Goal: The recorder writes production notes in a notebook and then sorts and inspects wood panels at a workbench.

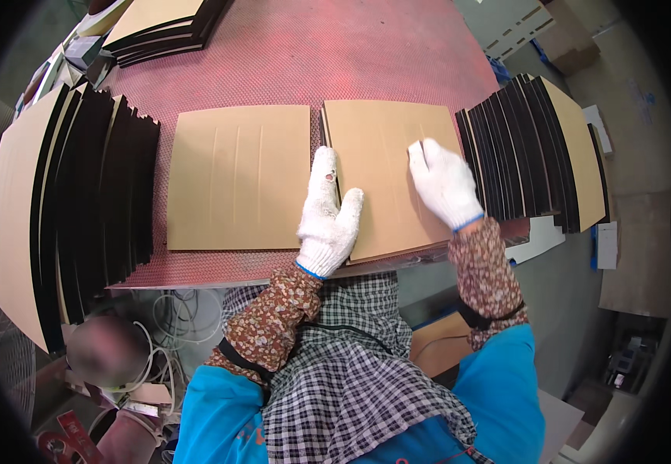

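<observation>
Two tan boards lie side by side before me, the left board (239,178) flat and marked with faint parallel creases. The right board (382,155) sits on at least one more, with dark edges showing along its left side. My left hand (328,213), in a white knitted glove with a dark spot on a finger, lies along that left edge, fingers stretched out and thumb apart. Over the right part of the same board is my right hand (444,182), also gloved, its fingers curled into a pinch. Whatever the pinch holds, if anything, is too small to make out.
Dark-edged boards stand in a row at the left (96,193) and another row at the right (517,147). A further stack (161,31) lies at the far left of the red textured table (335,54). Hoses (185,317) hang below the table's left front edge.
</observation>
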Action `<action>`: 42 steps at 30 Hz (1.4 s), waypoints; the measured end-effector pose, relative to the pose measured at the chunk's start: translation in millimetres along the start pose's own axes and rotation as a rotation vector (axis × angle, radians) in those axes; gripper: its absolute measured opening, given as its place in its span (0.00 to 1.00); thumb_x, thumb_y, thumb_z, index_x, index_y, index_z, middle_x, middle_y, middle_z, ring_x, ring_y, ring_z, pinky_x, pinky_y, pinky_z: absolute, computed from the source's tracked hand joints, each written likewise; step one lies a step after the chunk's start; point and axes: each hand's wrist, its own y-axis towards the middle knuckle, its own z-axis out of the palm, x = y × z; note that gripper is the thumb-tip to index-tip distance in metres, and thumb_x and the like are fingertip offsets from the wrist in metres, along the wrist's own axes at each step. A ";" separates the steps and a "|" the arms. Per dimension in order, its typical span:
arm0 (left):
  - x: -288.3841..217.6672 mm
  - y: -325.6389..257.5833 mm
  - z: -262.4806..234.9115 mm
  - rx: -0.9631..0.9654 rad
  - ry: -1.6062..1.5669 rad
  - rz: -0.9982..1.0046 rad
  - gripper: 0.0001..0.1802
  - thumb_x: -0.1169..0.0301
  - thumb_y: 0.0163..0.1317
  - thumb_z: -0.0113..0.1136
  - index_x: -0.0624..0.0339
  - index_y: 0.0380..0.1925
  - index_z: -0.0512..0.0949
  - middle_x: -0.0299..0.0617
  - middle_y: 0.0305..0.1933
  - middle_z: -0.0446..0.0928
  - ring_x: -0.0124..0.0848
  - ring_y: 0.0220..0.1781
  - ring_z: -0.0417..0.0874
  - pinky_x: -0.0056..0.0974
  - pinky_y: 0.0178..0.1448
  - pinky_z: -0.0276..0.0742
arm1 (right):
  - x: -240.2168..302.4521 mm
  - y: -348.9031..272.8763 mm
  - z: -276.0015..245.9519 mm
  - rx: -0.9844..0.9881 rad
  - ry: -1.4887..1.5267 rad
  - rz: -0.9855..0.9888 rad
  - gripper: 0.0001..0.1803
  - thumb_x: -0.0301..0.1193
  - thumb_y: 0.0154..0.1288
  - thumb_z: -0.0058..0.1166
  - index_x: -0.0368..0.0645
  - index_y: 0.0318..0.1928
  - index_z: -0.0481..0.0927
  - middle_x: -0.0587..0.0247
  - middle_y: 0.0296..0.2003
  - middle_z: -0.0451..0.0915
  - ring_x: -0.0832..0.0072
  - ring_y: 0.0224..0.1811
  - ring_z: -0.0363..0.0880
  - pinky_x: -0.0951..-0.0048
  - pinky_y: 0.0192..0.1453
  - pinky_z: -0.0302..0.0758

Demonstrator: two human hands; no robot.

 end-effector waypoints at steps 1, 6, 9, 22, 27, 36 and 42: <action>0.4 0.4 0.6 0.003 -0.003 0.001 0.42 0.78 0.74 0.58 0.76 0.83 0.51 0.64 0.88 0.52 0.48 0.90 0.52 0.45 0.91 0.48 | -5.2 13.5 3.6 0.005 -0.020 0.015 0.18 0.42 0.83 0.44 0.42 0.44 0.80 0.44 0.40 0.86 0.44 0.42 0.87 0.42 0.47 0.83; 3.6 0.7 -1.4 0.006 0.012 0.014 0.42 0.78 0.74 0.58 0.76 0.83 0.51 0.64 0.88 0.52 0.48 0.90 0.52 0.45 0.91 0.48 | -11.1 52.1 9.9 -0.046 -0.041 -0.063 0.17 0.41 0.82 0.45 0.42 0.47 0.81 0.45 0.43 0.87 0.44 0.45 0.88 0.42 0.50 0.83; 0.3 1.4 -0.1 0.010 0.024 0.017 0.42 0.77 0.74 0.59 0.77 0.83 0.51 0.64 0.88 0.53 0.48 0.90 0.53 0.45 0.91 0.48 | -37.1 53.2 26.1 -0.149 -0.192 -0.327 0.17 0.41 0.82 0.45 0.42 0.48 0.81 0.43 0.40 0.87 0.42 0.44 0.87 0.41 0.49 0.83; 11.5 4.4 0.1 -0.013 -0.009 0.031 0.43 0.79 0.73 0.59 0.77 0.83 0.50 0.63 0.88 0.53 0.47 0.90 0.53 0.45 0.91 0.50 | 9.0 -94.4 -29.3 0.199 -0.012 0.050 0.18 0.42 0.84 0.46 0.41 0.41 0.78 0.38 0.31 0.84 0.39 0.35 0.85 0.40 0.42 0.81; 15.2 5.4 -0.5 -0.003 0.105 0.068 0.42 0.78 0.73 0.60 0.77 0.82 0.54 0.62 0.88 0.55 0.46 0.90 0.54 0.44 0.90 0.50 | 30.1 -110.1 -24.3 0.103 0.115 0.013 0.14 0.38 0.83 0.50 0.40 0.42 0.78 0.42 0.30 0.83 0.41 0.34 0.85 0.43 0.39 0.82; 14.6 4.8 -2.4 -0.002 0.156 0.082 0.42 0.79 0.71 0.60 0.75 0.82 0.54 0.62 0.88 0.55 0.47 0.90 0.54 0.45 0.91 0.49 | 20.8 -73.1 6.3 0.006 -0.177 -0.296 0.10 0.34 0.81 0.52 0.40 0.45 0.79 0.49 0.34 0.80 0.50 0.33 0.85 0.48 0.37 0.83; 15.3 2.8 0.3 0.008 0.139 0.058 0.42 0.78 0.72 0.60 0.75 0.83 0.54 0.62 0.88 0.53 0.47 0.90 0.53 0.45 0.91 0.48 | 9.5 16.3 26.6 0.005 -0.004 -0.035 0.17 0.42 0.82 0.47 0.41 0.43 0.79 0.42 0.38 0.86 0.40 0.41 0.86 0.40 0.46 0.82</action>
